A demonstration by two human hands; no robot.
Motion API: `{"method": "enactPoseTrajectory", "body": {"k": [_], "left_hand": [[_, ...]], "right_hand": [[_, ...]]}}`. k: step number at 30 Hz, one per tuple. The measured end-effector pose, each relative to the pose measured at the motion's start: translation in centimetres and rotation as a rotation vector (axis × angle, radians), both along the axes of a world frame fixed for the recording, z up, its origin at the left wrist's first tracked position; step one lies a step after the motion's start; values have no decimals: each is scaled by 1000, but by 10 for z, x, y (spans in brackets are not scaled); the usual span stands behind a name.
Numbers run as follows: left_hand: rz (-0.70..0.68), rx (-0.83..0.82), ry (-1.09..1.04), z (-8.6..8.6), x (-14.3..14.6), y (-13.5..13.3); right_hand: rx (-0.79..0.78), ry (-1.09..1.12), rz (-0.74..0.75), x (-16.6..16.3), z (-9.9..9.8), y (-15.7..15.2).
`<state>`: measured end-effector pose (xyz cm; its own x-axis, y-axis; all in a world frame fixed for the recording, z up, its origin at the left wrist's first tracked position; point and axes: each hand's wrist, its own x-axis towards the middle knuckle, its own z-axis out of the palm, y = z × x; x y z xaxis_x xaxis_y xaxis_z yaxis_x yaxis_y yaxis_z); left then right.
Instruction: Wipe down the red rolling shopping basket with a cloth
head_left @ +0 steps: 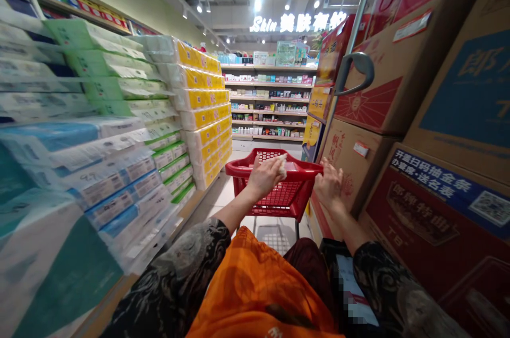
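Observation:
A red plastic shopping cart [285, 197] with a mesh basket stands in front of me in the aisle. My left hand [263, 177] lies over its top rim, fingers closed on a crumpled whitish cloth [282, 167]. At the rim's right corner is my right hand [329, 185], its fingers bent around the edge; part of that grip is hidden. Both forearms reach forward from dark patterned sleeves, over an orange garment [255, 290].
Packs of tissue paper [203, 99] are piled along the left. Stacked cardboard cartons [370, 83] line the right, close to my right arm, near a metal pole with a grey handle [358, 72]. Shelves of small products [271, 99] stand across the aisle's far end.

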<state>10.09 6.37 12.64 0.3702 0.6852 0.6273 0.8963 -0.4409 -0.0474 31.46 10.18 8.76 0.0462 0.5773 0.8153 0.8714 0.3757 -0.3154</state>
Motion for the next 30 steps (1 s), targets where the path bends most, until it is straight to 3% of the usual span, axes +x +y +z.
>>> {"method": "enactPoseTrajectory", "body": {"k": [2,4,10,12,15,20,22,25,30], "left_hand": [[33,7,6,0,-16,-2],[27,13,39,1,-13,-2],[-92,57,154,0,82,5],[-102,79,174,-2,99,8],[-108,93,163,-7,78,7],[25,49,49,-11,-24,-8],[99,44,16,-11,-50,-12],[115,43,6,-11,-43,-12],[-2,9,41,0,18,-3]], "right_hand": [[-6,73,-3,7,-3,2],[-4,123,35,11,-6,4],[-20,175,95,15,-10,1],[-13,175,107,19,-11,1],[20,137,124,23,-12,1],[20,88,77,15,-11,-3],[10,32,62,4,-8,-7],[-3,-84,117,-22,0,-14],[-58,-173,169,-57,13,-17]]}}
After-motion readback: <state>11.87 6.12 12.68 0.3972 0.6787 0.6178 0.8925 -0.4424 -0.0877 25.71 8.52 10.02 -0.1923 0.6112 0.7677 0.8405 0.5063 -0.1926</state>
